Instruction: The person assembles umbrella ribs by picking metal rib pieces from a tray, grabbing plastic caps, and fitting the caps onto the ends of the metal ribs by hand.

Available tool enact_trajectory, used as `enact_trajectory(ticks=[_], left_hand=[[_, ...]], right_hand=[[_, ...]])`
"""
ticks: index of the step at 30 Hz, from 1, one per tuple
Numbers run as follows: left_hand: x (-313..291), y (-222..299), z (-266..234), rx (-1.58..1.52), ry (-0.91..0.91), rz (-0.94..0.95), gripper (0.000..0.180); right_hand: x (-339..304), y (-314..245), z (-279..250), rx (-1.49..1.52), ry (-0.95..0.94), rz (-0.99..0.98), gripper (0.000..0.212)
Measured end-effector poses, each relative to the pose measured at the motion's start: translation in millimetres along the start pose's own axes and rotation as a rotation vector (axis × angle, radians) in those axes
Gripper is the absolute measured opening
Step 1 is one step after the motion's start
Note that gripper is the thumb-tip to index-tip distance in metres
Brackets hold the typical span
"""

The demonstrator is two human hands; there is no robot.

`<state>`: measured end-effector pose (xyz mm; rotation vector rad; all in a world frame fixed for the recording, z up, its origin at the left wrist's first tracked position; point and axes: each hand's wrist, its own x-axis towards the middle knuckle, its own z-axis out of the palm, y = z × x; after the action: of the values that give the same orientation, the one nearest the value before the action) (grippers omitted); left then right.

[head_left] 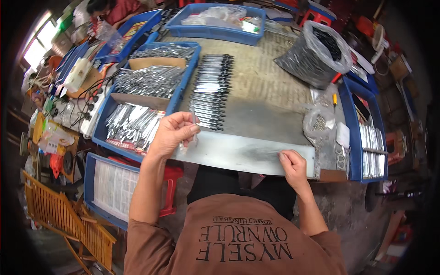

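Left hand (176,130): thumb and forefinger pinched on a slim grey rod (193,110), held near the lower end of the row of pen-like barrels (211,87), above the worktable (270,98). Whether rod and row touch cannot be told.

Right hand (293,164): fingers curled, thumb against forefinger, at the front part of a pale strip (238,145); cannot tell whether anything is between the fingertips.

Handling (judged): rod likely light, stiff, smooth enough to roll or slip; best taken mid-shaft in a fingertip pinch, clear of the ends. Not obviously fragile, though a bright finish could scratch.

Materials: barrels are slender, silvery, glossy, dark at the right ends, laid side by side crosswise. Strip is flat, long, whitish, with a grey smudge; glass or plastic, unclear. Table surface dull, stained grey toward the front. Left, a blue plastic bin (173,105) with cardboard dividers (137,100) holds shiny loose rods (133,123). Far right, a limp, crinkled clear bag (300,59) holds black pieces.
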<state>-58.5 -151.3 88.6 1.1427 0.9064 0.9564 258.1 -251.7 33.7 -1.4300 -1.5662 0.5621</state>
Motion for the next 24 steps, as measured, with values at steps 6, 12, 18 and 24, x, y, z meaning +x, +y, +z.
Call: enact_trajectory(ticks=[6,12,18,24], left_hand=[[4.7,-26.2,61.8,-0.102,-0.114,-0.090,0.013],[-4.2,-57.0,114.4,-0.195,-0.084,-0.053,0.011],[-13.2,-70.8,126.2,-0.207,-0.163,-0.048,0.018],[-11.7,-73.8,128.5,-0.218,-0.240,-0.038,0.018]], right_hand=[[2.4,-23.9,11.8,0.177,-0.093,0.046,0.014],[-5.5,-31.0,24.6,0.441,-0.291,0.184,0.017],[-10.5,-30.1,16.5,0.347,-0.288,0.107,0.016],[-16.9,-22.9,5.5,0.414,-0.393,0.033,0.017]])
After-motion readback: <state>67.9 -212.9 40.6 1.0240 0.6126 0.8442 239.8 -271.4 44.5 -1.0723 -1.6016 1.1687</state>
